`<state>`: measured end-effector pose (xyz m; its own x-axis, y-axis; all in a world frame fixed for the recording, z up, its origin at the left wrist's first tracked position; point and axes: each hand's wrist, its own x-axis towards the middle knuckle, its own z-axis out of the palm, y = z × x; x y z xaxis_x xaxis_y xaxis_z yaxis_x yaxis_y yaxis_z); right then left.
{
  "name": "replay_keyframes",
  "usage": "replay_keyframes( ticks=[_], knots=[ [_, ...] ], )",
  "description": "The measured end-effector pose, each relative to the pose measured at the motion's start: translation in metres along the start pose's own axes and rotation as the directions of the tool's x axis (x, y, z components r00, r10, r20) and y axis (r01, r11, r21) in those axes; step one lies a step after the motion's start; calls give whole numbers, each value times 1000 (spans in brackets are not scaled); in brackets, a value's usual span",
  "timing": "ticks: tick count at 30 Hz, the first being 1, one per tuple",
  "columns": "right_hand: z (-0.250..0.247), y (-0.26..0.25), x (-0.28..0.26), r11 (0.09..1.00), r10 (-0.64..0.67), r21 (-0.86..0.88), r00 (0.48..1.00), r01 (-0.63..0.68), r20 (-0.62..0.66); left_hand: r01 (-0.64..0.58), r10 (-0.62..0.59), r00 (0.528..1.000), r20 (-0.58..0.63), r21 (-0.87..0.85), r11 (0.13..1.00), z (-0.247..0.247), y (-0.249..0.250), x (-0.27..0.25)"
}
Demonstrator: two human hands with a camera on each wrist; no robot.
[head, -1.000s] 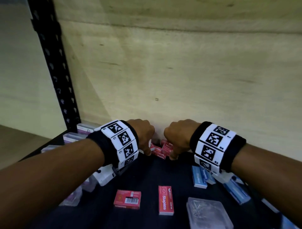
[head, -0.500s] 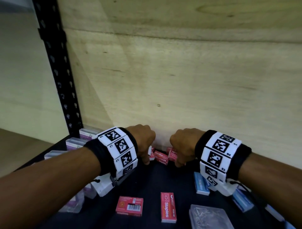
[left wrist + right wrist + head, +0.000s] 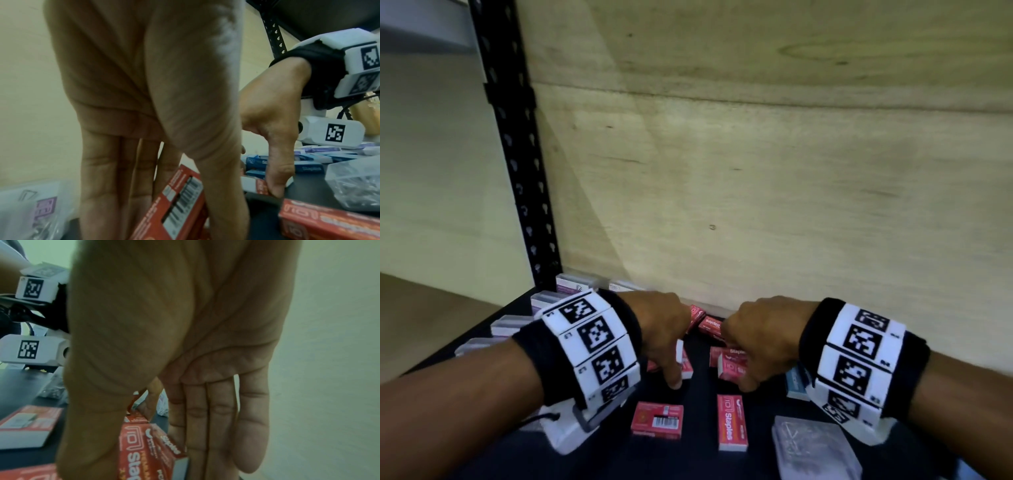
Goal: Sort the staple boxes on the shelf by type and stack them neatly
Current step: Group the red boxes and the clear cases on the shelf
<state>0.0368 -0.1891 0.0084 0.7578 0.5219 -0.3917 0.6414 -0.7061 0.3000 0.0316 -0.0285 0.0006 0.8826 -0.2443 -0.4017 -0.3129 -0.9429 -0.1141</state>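
Note:
Small red staple boxes lie scattered on the black shelf [image 3: 698,455]. My left hand [image 3: 677,375] pinches a red staple box [image 3: 180,194] with a barcode between thumb and fingers, standing it on edge. My right hand [image 3: 740,381] pinches another red staple box [image 3: 148,449] the same way, a short gap to the right. A few more red boxes [image 3: 709,324] lie by the back wall behind the hands. Two red boxes lie flat in front, one barcode up [image 3: 657,419], the other reading "Staples" [image 3: 732,423].
Blue staple boxes [image 3: 796,382] lie under and beyond my right wrist. Clear plastic boxes with purple labels [image 3: 544,301] line the left edge by the black upright post [image 3: 517,154]. A clear plastic box [image 3: 815,448] sits front right. A plywood wall [image 3: 756,188] closes the back.
Both hands have drawn back from the pile at the back wall toward me, each bringing a red box along. The gap between the hands has widened.

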Motion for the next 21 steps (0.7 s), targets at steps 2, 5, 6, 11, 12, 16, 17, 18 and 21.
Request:
replay_keyframes(
  ticks=[2,5,6,11,12,16,17,18,21],
  knots=[
    [1,-4,-4,1000,-8,-2,1000,8,-12,7,-7,999,35,-22,1000,5,2,-3],
    [4,-6,-9,1000,-28,4,999,28,-25,10,-8,999,53,-28,1000,10,5,-6],
    [5,-5,-11,999,-35,13,999,35,-23,7,-6,999,53,-29,1000,11,6,-6],
    [4,-2,-13,992,-63,111,997,56,54,-9,15,994,110,-56,998,6,6,-7],
    [3,0,-14,990,-74,129,995,65,67,-10,19,992,125,-72,997,4,5,-7],
    [-7,12,-12,967,-65,253,994,42,84,-5,18,988,154,-83,997,-13,2,-5],
    [-10,16,-10,962,-52,273,996,31,69,-4,14,990,142,-74,997,-20,-1,-4],
    [-13,20,-6,962,-37,273,998,23,47,-1,10,991,134,-67,998,-27,-3,1],
    [-17,28,10,981,10,196,1000,-14,21,32,-23,996,82,-103,994,-38,-13,19]
  ],
)
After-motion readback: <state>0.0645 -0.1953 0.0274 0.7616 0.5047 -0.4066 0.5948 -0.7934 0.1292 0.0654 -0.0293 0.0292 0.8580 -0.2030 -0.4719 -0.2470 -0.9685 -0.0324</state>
